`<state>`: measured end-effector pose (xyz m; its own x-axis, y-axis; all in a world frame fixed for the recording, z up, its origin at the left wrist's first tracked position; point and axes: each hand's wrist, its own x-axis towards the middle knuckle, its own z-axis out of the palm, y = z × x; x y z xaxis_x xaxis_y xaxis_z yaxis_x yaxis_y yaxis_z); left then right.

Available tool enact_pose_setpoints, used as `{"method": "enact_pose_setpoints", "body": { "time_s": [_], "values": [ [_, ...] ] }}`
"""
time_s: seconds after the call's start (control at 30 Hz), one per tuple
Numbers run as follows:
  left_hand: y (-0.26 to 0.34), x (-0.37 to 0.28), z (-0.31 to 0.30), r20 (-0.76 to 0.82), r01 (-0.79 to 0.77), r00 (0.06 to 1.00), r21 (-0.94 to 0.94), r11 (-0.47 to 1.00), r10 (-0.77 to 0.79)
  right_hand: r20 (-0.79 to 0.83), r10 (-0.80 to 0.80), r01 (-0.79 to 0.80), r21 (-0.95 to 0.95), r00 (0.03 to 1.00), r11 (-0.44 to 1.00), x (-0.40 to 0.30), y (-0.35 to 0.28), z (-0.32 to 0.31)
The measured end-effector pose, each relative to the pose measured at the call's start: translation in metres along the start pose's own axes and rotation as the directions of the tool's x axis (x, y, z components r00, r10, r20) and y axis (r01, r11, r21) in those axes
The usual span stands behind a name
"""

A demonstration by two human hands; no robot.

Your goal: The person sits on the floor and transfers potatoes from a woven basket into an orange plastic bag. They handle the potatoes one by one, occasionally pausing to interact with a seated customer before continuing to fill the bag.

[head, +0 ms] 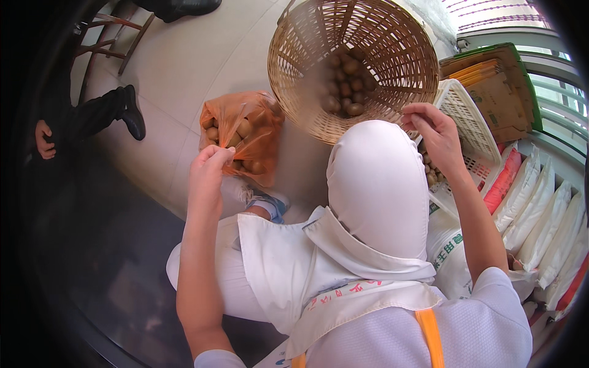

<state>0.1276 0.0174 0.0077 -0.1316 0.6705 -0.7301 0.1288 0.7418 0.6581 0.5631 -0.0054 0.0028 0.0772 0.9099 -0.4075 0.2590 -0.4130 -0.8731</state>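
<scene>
My left hand [214, 161] pinches the gathered top of an orange plastic bag [264, 133], which stands on the floor with several round brown items, perhaps potatoes or kiwifruit, inside. Right of the bag is a large round wicker basket [400, 41], tilted so that I look into it; similar brown items [347, 87] lie at its bottom. My right hand [430, 124] is raised at the basket's lower right rim, fingers curled and thumb near them. Whether anything small is between those fingers cannot be told. My white-clad knee is in front of the basket.
White plastic crates [469, 119] stand at the right, one holding small brown items [430, 170]. Behind them lean flattened cardboard boxes [499, 101]. Filled white bags [529, 221] line the right side. Another person's hand [45, 140] and black shoe [133, 112] show at the left, near a stool frame [110, 41].
</scene>
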Motion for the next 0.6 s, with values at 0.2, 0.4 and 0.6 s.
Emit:
{"method": "enact_pose_setpoints", "body": {
  "time_s": [0.2, 0.4, 0.6],
  "values": [
    [-0.004, 0.01, -0.009, -0.02, -0.071, 0.997, 0.014, 0.997, 0.071, 0.065, -0.461, 0.393, -0.634, 0.885, 0.666, -0.066, 0.018, 0.021],
    [-0.02, 0.027, 0.009, 0.01, -0.069, 0.998, -0.015, 0.997, 0.069, 0.178, -0.665, 0.43, -0.872, 0.725, 0.236, -0.027, 0.071, 0.039],
    [-0.021, 0.021, -0.013, -0.05, -0.027, 0.998, 0.051, 0.998, 0.03, 0.162, -0.78, 0.388, -0.915, 0.605, 0.11, 0.027, 0.049, 0.028]
  ]
}}
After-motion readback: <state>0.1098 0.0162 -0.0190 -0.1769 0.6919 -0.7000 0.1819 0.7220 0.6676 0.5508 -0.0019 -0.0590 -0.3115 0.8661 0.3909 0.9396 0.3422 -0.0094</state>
